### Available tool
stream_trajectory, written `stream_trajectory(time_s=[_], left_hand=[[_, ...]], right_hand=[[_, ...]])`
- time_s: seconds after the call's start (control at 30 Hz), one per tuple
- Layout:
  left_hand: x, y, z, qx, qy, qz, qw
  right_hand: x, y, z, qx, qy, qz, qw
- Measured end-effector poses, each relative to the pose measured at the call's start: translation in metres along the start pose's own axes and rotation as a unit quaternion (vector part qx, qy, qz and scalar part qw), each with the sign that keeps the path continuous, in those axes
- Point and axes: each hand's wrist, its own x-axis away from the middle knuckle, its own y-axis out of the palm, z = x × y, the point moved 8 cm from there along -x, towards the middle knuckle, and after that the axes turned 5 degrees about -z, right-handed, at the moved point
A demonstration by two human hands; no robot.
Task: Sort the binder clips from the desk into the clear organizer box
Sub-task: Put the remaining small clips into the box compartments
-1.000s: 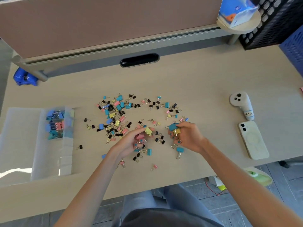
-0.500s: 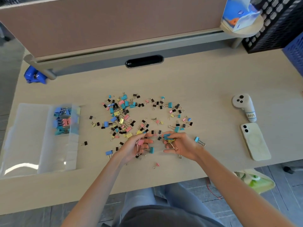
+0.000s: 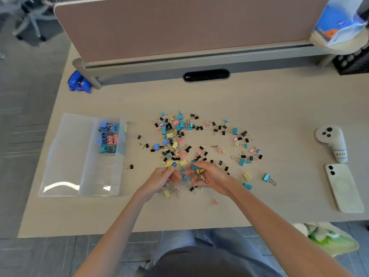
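Note:
Several binder clips (image 3: pixel 179 136) in blue, teal, pink, yellow and black lie scattered over the middle of the desk. The clear organizer box (image 3: pixel 65 156) stands open at the left, with blue, pink and teal clips in its far compartments. My left hand (image 3: pixel 161 179) pinches clips at the near edge of the pile. My right hand (image 3: pixel 209 174) is right beside it, closed on a bunch of clips, teal and yellow ones showing. A yellow clip (image 3: pixel 247 176) and a teal clip (image 3: pixel 266 177) lie just right of that hand.
A white controller (image 3: pixel 331 140) and a white phone (image 3: pixel 343 186) lie at the desk's right side. A blue object (image 3: pixel 78 82) sits at the back left by the divider panel (image 3: pixel 179 27). A tissue box (image 3: pixel 339 19) stands at the back right.
The view has shifted, so the desk appears further right. Both hands stay together at the near edge of the pile, picking clips; a yellow and a teal clip now lie right of my right hand.

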Motion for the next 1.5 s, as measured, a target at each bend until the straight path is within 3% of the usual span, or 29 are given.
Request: stream_trajectory(time_s=[0.17,0.37,0.7,0.87,1.0,1.23,1.5], left_hand=[[0.000,-0.055,0.004,-0.120,0.058,0.051,0.990],[0.010,-0.121,0.000,-0.234,0.063,0.078,0.967],[0.026,-0.224,-0.021,-0.277,0.068,0.068,0.956],[0.040,-0.270,-0.011,-0.310,0.125,0.163,0.928],[0.039,-0.301,-0.006,-0.337,0.094,0.227,0.909],[0.027,-0.313,0.003,-0.440,0.093,0.193,0.872],[0.015,-0.312,0.007,-0.478,0.044,0.185,0.858]], right_hand=[[-0.028,0.040,-0.010,0.065,0.004,0.018,0.998],[-0.068,0.092,-0.016,0.083,-0.010,0.061,0.995],[-0.134,0.157,-0.043,0.184,-0.065,0.142,0.971],[-0.152,0.177,-0.055,0.209,-0.095,0.178,0.957],[-0.160,0.185,-0.068,0.238,-0.118,0.204,0.942],[-0.170,0.195,-0.087,0.325,-0.157,0.237,0.902],[-0.178,0.193,-0.092,0.336,-0.136,0.276,0.890]])
